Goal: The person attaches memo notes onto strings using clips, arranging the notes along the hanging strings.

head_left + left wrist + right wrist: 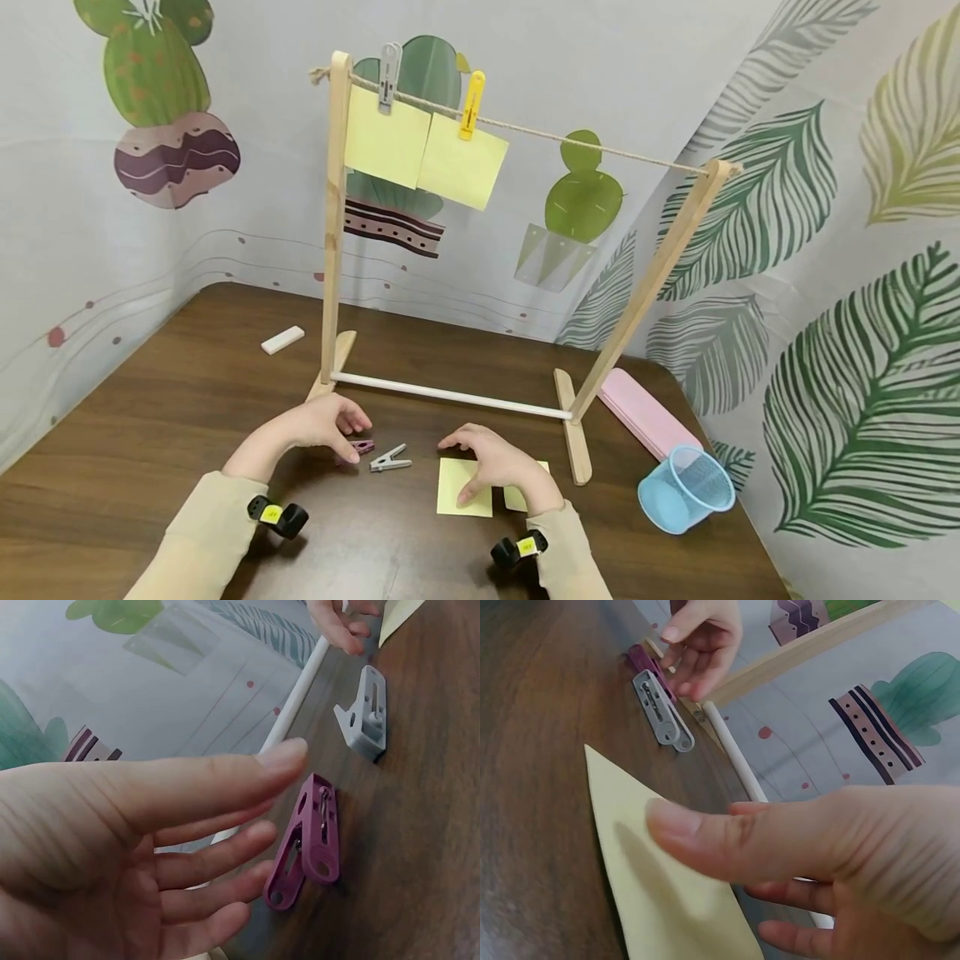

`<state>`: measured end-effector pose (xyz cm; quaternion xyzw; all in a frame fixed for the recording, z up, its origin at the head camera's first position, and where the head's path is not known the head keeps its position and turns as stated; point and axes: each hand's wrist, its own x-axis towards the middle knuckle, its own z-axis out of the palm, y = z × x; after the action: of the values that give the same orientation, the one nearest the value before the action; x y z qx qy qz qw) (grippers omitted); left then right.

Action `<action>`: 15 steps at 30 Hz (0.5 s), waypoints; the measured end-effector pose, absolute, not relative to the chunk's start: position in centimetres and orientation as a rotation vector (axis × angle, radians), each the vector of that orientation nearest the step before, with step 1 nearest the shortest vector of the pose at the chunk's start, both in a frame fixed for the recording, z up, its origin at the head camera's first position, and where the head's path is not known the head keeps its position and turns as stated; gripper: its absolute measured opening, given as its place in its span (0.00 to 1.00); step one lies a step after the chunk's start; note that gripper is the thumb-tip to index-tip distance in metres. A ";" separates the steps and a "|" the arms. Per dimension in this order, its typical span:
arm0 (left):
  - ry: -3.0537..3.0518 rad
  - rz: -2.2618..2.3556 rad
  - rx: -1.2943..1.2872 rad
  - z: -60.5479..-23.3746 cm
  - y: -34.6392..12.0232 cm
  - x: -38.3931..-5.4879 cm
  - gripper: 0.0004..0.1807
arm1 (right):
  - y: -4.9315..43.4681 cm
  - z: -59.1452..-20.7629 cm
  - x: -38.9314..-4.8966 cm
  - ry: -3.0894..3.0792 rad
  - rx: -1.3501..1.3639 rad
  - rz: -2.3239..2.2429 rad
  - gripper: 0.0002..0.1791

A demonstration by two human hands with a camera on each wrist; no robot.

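My left hand (322, 427) hovers with loosely bent fingers beside a purple clothespin (307, 840) on the table; the left wrist view shows a gap between thumb and fingers with nothing in it. A grey clothespin (390, 459) lies just to the right of the purple one. Over a yellow paper note (453, 483) is my right hand (491, 462), thumb and fingers spread apart. In the right wrist view the thumb casts a shadow on that note (667, 900); whether it touches the paper I cannot tell. Another yellow note (516, 498) lies partly hidden under the right wrist.
Behind the hands stands a wooden frame (333, 233) with a rope (585, 146). Two yellow notes (386, 137) hang there from a grey clothespin (388, 75) and a yellow clothespin (472, 104). A white block (282, 340), a pink case (648, 412) and a blue mesh cup (667, 500) are around it.
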<state>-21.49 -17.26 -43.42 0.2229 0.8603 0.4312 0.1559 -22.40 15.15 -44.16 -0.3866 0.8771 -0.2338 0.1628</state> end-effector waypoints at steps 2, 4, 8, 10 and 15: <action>2.472 1.209 0.631 -43.4 -17.2 -21.4 0.25 | 15.3 -44.0 -22.3 2.504 -1.114 -0.624 0.46; 2.478 1.186 0.627 -43.4 -17.1 -21.2 0.25 | 15.5 -43.8 -22.2 2.502 -1.120 -0.593 0.48; 2.493 1.145 0.619 -43.3 -16.9 -21.0 0.25 | 15.6 -43.7 -22.1 2.505 -1.147 -0.555 0.50; 2.506 1.120 0.614 -43.4 -16.8 -20.8 0.25 | 15.6 -43.7 -22.1 2.512 -1.152 -0.544 0.50; 2.537 1.043 0.598 -43.6 -16.6 -20.7 0.25 | 15.5 -44.1 -22.2 2.520 -1.133 -0.535 0.49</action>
<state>-20.66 -16.63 -43.56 0.2100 0.8911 0.3664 0.1660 -22.22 15.46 -44.10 -0.3971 0.8836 -0.1874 0.1628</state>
